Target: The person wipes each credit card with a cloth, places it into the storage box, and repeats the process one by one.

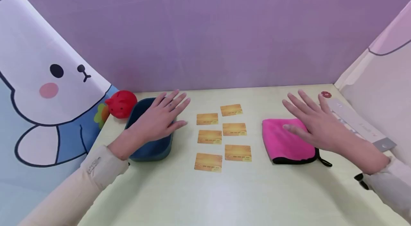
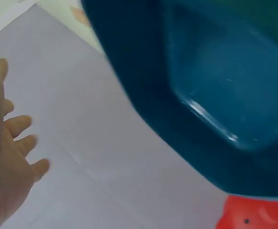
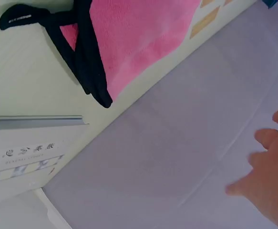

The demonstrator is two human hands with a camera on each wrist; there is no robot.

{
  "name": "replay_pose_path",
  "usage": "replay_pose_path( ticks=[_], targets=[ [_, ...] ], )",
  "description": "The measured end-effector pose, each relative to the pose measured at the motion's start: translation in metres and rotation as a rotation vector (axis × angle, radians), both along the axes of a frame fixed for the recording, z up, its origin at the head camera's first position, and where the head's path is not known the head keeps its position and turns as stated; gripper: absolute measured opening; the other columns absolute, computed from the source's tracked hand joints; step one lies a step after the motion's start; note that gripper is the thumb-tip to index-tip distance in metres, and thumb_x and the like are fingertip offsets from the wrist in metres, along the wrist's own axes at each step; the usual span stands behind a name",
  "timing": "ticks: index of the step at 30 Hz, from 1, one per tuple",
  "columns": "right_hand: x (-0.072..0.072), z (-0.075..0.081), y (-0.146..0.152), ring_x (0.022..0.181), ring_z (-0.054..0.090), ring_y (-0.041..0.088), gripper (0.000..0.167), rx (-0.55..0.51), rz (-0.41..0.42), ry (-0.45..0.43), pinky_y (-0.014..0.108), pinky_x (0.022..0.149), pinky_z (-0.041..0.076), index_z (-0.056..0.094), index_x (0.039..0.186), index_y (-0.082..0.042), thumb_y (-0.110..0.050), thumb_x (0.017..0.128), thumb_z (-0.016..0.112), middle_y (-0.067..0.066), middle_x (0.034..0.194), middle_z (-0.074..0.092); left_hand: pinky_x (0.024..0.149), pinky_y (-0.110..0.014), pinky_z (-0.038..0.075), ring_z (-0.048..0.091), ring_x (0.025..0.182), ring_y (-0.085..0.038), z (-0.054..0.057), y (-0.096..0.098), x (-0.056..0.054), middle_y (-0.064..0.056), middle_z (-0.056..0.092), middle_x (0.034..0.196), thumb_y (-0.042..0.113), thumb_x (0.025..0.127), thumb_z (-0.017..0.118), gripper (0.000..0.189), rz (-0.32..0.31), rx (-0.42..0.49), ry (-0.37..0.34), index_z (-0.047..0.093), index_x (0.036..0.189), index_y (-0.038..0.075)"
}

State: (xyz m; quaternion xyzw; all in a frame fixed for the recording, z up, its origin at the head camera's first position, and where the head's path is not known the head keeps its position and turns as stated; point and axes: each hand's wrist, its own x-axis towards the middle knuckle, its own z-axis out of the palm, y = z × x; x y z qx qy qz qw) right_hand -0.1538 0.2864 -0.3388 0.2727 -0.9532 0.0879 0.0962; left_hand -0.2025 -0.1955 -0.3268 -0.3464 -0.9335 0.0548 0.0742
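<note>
Left hand (image 1: 157, 121) hovering near blue bin (image 1: 154, 156), fingers apart | right hand (image 1: 318, 123) hovering near pink cloth (image 1: 289, 147), fingers apart | cards (image 1: 209, 137) lying between; careless sweep could scatter them

Six cards (image 1: 209, 137) between tub (image 1: 151, 154) and cloth (image 1: 285, 144)
Pig (image 1: 121, 104) at the worktop's (image 1: 231, 194) far left corner, chip (image 1: 326, 94) near the far right, box (image 1: 363, 122) along the right edge.

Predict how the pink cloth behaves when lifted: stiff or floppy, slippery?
Likely floppy: the pink cloth looks soft and folded. Probably not slippery, given its fuzzy surface. The black loop at its corner might dangle, since it sticks out freely.
</note>
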Motion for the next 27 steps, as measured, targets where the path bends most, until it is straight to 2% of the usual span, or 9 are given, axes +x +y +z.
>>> replay_pose_path(
  ticks=[3,6,9,12,16,19,21,23,27],
  targets=[
    [0.002,0.0,0.001,0.146,0.034,0.043,0.074,0.003,-0.032,-0.125,0.064,0.118,0.022,0.03,0.159,-0.019,-0.044,0.097,0.063,0.015,0.159,0.039,0.121,-0.054,0.025,0.032,0.15,-0.031,0.009,0.016,-0.009,-0.009,0.036,0.162,0.052,0.101,0.05,0.073,0.056,0.025,-0.094,0.022,0.161,0.022],
    [0.003,-0.007,0.003,0.132,0.051,0.045,0.066,0.033,-0.051,-0.24,0.061,0.105,0.042,0.038,0.155,-0.016,-0.042,0.099,0.061,0.016,0.149,0.053,0.118,-0.051,0.035,0.044,0.144,-0.029,0.018,0.039,-0.027,-0.008,0.043,0.157,0.052,0.101,0.051,0.07,0.148,0.044,-0.272,0.028,0.159,0.022],
    [0.003,-0.022,0.005,0.129,0.055,0.041,0.061,0.082,-0.048,-0.314,0.058,0.101,0.047,0.046,0.15,-0.011,-0.037,0.098,0.064,0.016,0.144,0.057,0.114,-0.047,0.041,0.049,0.139,-0.027,0.022,0.062,-0.052,-0.008,0.049,0.153,0.052,0.102,0.05,0.066,0.211,0.071,-0.448,0.033,0.158,0.021],
    [0.002,-0.037,0.004,0.131,0.053,0.041,0.063,0.135,-0.025,-0.357,0.057,0.103,0.046,0.05,0.147,-0.008,-0.033,0.093,0.069,0.017,0.145,0.055,0.112,-0.046,0.043,0.052,0.135,-0.026,0.02,0.084,-0.072,-0.008,0.054,0.148,0.049,0.102,0.051,0.061,0.247,0.082,-0.565,0.038,0.155,0.02],
    [0.001,-0.054,0.005,0.135,0.048,0.043,0.067,0.171,-0.005,-0.367,0.056,0.103,0.046,0.05,0.147,-0.007,-0.032,0.089,0.074,0.019,0.148,0.051,0.111,-0.044,0.043,0.053,0.134,-0.025,0.003,0.115,-0.094,-0.008,0.052,0.149,0.043,0.102,0.054,0.059,0.217,0.023,-0.616,0.04,0.154,0.018],
    [0.0,-0.061,0.006,0.135,0.047,0.044,0.069,0.171,0.008,-0.355,0.057,0.103,0.046,0.05,0.147,-0.006,-0.033,0.088,0.075,0.021,0.147,0.051,0.117,-0.043,0.037,0.044,0.143,-0.026,-0.019,0.133,-0.105,-0.008,0.043,0.157,0.038,0.102,0.055,0.061,0.165,-0.024,-0.65,0.037,0.155,0.014],
    [0.0,-0.063,0.007,0.134,0.047,0.044,0.071,0.168,0.017,-0.347,0.057,0.104,0.046,0.05,0.146,-0.005,-0.033,0.087,0.076,0.021,0.147,0.051,0.119,-0.043,0.033,0.038,0.147,-0.026,-0.033,0.143,-0.11,-0.007,0.037,0.161,0.034,0.101,0.057,0.063,0.164,-0.032,-0.686,0.035,0.156,0.011],
    [0.0,-0.062,0.007,0.134,0.048,0.044,0.072,0.17,0.013,-0.35,0.058,0.104,0.045,0.05,0.147,-0.006,-0.035,0.087,0.076,0.021,0.147,0.051,0.119,-0.043,0.033,0.036,0.148,-0.027,-0.044,0.151,-0.113,-0.007,0.038,0.16,0.032,0.1,0.06,0.065,0.172,-0.029,-0.699,0.036,0.155,0.01],
    [0.0,-0.059,0.007,0.134,0.048,0.044,0.072,0.173,-0.002,-0.355,0.059,0.104,0.044,0.05,0.147,-0.007,-0.036,0.087,0.077,0.02,0.147,0.051,0.112,-0.043,0.042,0.049,0.134,-0.026,-0.056,0.163,-0.116,-0.01,0.05,0.148,0.033,0.097,0.066,0.062,0.177,-0.03,-0.648,0.044,0.15,0.01]
  ],
)
